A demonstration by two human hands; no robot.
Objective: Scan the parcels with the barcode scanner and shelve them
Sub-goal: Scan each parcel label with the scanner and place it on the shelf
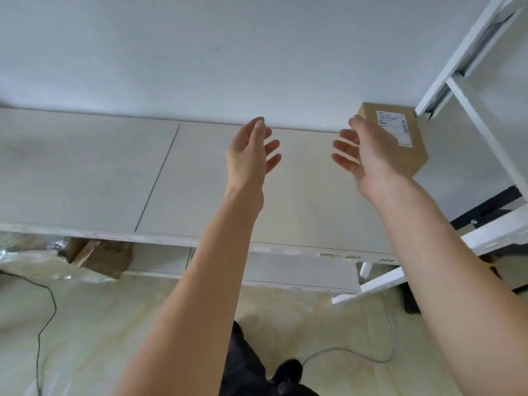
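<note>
**Q:** Which step is shown?

**A:** Shelving is judged to be in hand. A brown cardboard parcel [400,130], with its white label turned up, is seen on the top shelf board [214,178] at the far right corner, at about two o'clock in the view, close to the white rack upright [485,121]. No barcode scanner is visible.

**Q:** How are the hands held?

**A:** The right hand [368,158] is placed against the parcel's left side; its fingers are spread and nearly straight and nothing is gripped, though actual contact cannot be told, since that side is hidden by the hand. The left hand [251,155] is raised near twelve o'clock, well apart from the parcel, with fingers loosely spread and nothing held.

**Q:** What is called for next?

**A:** The parcel appears already set down, so a nudge square into the corner may be needed, or both hands are to be drawn back. Another parcel is then to be fetched and scanned; wrapped packages [94,258] are seen on the lower shelf at eight o'clock, and position numbers [368,258] are printed on the shelf edge.
</note>
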